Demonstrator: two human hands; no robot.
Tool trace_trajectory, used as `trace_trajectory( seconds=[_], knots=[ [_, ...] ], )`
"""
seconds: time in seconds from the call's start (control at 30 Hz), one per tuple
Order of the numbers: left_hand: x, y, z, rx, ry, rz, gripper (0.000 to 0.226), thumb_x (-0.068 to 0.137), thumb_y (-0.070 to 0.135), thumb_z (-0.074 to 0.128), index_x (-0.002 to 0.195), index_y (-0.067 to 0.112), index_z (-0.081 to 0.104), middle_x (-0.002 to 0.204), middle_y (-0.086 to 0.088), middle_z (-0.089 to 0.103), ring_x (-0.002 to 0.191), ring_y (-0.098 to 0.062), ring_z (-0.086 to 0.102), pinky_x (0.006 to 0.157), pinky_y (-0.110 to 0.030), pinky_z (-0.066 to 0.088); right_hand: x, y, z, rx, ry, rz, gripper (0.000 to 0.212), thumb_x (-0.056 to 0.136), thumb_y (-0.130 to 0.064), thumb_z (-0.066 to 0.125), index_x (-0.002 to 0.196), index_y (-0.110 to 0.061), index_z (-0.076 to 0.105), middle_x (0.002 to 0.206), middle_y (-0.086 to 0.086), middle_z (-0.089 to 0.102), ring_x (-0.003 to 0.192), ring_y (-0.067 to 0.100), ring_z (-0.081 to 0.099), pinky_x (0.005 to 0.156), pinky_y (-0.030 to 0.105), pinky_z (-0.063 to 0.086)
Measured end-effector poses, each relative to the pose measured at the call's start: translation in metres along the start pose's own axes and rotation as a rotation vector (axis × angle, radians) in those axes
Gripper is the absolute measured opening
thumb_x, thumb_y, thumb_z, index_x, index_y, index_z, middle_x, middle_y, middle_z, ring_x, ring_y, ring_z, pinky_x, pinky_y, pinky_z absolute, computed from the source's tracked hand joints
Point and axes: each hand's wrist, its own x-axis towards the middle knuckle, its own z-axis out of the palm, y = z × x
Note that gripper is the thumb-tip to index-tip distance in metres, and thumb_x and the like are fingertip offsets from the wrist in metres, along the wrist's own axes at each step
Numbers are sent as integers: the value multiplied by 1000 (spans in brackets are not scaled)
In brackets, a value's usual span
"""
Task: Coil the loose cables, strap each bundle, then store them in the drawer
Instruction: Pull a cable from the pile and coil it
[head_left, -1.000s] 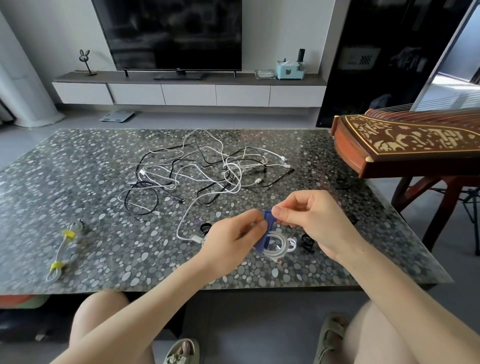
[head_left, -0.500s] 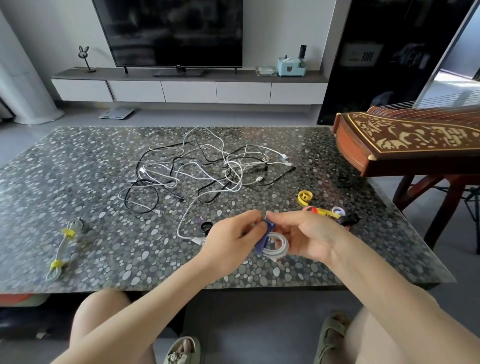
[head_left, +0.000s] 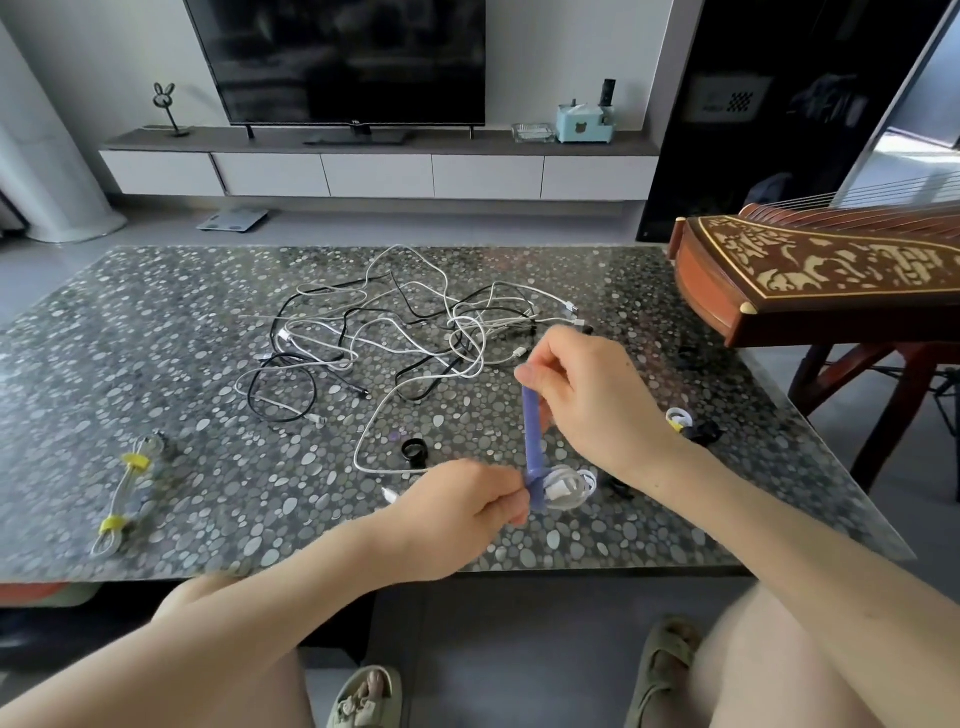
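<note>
A coiled white cable (head_left: 567, 487) sits just above the table's near edge, with a blue strap (head_left: 531, 431) looped around it. My left hand (head_left: 457, 512) pinches the coil and the strap's lower end. My right hand (head_left: 582, 395) pinches the strap's upper end and holds it stretched up. A tangle of loose white and black cables (head_left: 395, 338) lies in the middle of the pebble-patterned table (head_left: 156, 338). One white cable bundle with two yellow straps (head_left: 124, 493) lies at the near left.
A black strap ring (head_left: 414, 450) lies near the coil, and more straps (head_left: 688, 423) lie behind my right wrist. A wooden zither (head_left: 821, 270) on a stand overhangs the table's right side. A TV cabinet with drawers (head_left: 379, 174) stands at the far wall.
My right hand has risen and pulled the blue strap's free end up and taut. My left hand has stayed low on the coil.
</note>
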Motion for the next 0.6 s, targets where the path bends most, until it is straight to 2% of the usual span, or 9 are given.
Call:
trace_trajectory(
  seconds=[0.07,0.1,0.17,0.23,0.3,0.37,0.4,0.47,0.6],
  knots=[
    [6,1,0,-124,-35,-92,35,99,19,42,66,27,48,64,5,53,54,-5,44,58,-22,37,-2,-16,5,-121,43,-236,21,95,-11,54,74,-8,51,53,-10,44,43,8,46,45,20,39],
    [8,0,-1,-158,-51,-105,36,99,17,42,65,27,48,62,8,52,52,-1,43,58,-20,37,-6,-20,9,-165,48,-329,21,94,-10,53,74,-7,52,53,-12,40,42,9,44,44,22,39],
    [9,-3,-1,-198,-72,-106,37,99,15,42,64,26,48,59,12,49,50,0,41,57,-19,36,-13,-16,14,-139,76,-379,19,94,-11,51,76,-5,53,53,-10,42,41,9,44,43,25,40],
    [4,-6,3,-278,-25,-121,35,100,18,42,66,21,51,60,12,48,54,-5,40,58,-21,35,-15,-4,13,19,72,-243,16,98,-15,48,83,-10,51,53,-7,52,42,7,45,44,23,40],
    [2,-6,7,-378,61,-135,30,100,16,43,72,14,54,65,10,49,60,-9,40,63,-25,35,-15,9,11,134,-18,-38,14,100,-25,44,90,-17,48,57,0,61,44,10,49,45,32,41],
    [5,-6,7,-441,129,-148,28,100,14,42,78,7,57,70,3,51,66,-15,42,66,-30,35,-14,18,9,193,-128,96,15,95,-34,51,90,-19,53,61,1,65,52,19,58,51,39,46],
    [6,-6,6,-462,145,-157,27,100,14,42,81,5,59,71,0,53,68,-17,43,66,-31,35,-15,21,9,231,-167,146,12,92,-32,58,89,-20,57,66,2,68,60,20,64,59,40,51],
    [9,-4,1,-521,149,-181,26,100,13,42,84,7,62,73,0,54,73,-18,46,70,-32,38,-17,25,10,349,-191,219,9,84,-20,71,88,-22,63,73,-1,72,70,13,68,71,31,55],
    [8,0,-2,-604,76,-185,25,100,10,43,86,4,63,75,1,56,76,-14,52,77,-32,46,-14,18,8,519,-207,335,24,76,-1,74,86,-20,64,63,-8,63,64,10,59,64,19,48]
  ],
)
